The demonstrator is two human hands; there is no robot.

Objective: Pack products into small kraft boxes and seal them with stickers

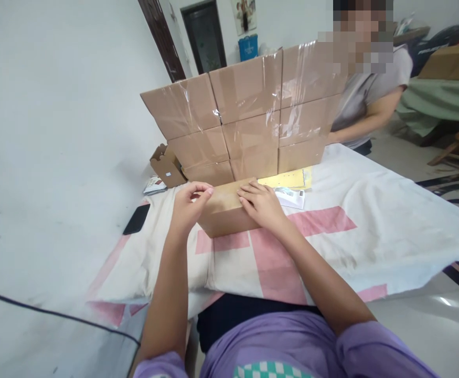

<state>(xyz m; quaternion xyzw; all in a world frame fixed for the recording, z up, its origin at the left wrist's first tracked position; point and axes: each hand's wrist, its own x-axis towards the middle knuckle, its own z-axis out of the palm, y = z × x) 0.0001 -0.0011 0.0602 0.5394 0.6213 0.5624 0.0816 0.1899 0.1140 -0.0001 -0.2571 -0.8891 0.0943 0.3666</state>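
A small brown cardboard box (225,212) lies on the cloth-covered table (371,231) in front of me. My right hand (261,203) rests flat on its top, fingers stretched out and pressing down. My left hand (190,202) is at the box's left end, its fingers curled in a pinch at the top edge. What the left fingers grip is too small to make out.
A stack of taped cardboard boxes (245,115) stands behind as a wall. A tape dispenser (292,197) and a yellow envelope (292,179) lie to the right, a black phone (137,219) and an open small carton (166,167) to the left. Another person (371,100) sits behind the stack.
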